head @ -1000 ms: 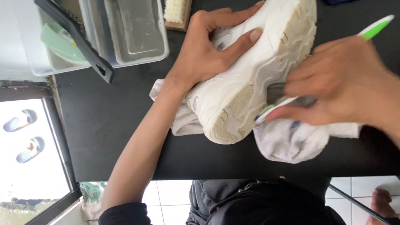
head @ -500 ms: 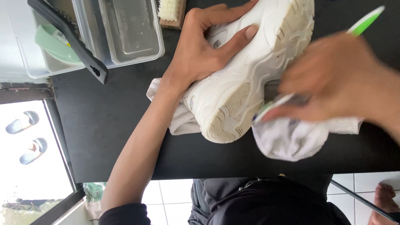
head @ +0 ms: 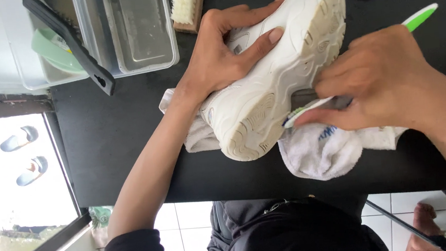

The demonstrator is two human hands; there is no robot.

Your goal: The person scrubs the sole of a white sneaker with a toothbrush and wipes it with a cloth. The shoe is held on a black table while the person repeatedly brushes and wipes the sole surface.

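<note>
Head view: left hand [head: 227, 50] fingers clamp shoe [head: 282, 66]; right hand [head: 386, 81] fingers pinch toothbrush [head: 307, 110] at sole. Hard strokes could slip shoe off cloth [head: 317, 152] onto worktop [head: 128, 144].

A black table [head: 127, 139] fills the middle. At nine o'clock a big window [head: 12, 176] with a dark frame lets in bright daylight. At six o'clock the floor [head: 188, 222] has white tiles. At eleven o'clock sit clear plastic boxes [head: 134, 36].
</note>
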